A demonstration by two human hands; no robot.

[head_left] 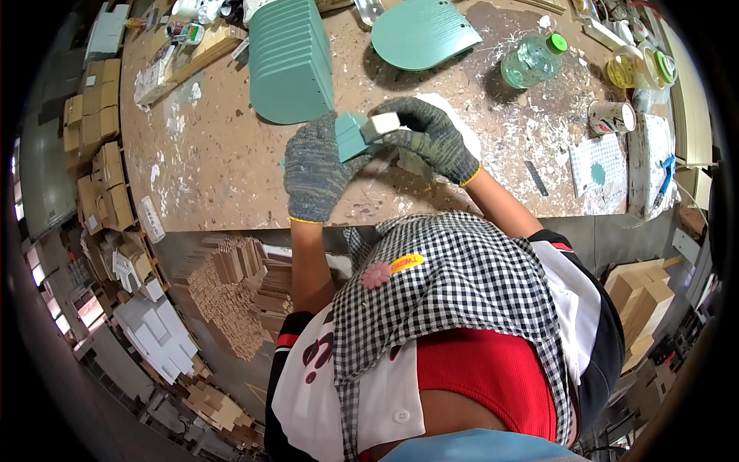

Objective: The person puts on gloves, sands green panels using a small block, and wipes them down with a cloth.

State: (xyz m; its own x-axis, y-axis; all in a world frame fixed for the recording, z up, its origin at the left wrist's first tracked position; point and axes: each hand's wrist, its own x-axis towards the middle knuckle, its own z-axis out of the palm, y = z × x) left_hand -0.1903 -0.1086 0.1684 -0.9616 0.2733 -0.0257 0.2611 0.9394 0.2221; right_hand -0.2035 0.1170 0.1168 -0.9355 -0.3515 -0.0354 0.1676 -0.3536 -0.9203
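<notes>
Your left hand [315,165] (grey knit glove) wraps fingers shut around small teal block [352,135], held above workbench [223,169]. Your right hand [431,135] pinches pale sanding block [381,123] closed against teal block's top edge. Row of teal panels [291,61] just behind.

Teal block [350,137], grey knit gloves on hands [315,171], black-and-white checked apron [462,285], paint-spattered brown workbench [231,169]

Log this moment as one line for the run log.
left hand: holds green block | right hand: presses white sanding block on it | row of green panels behind | workbench
</notes>
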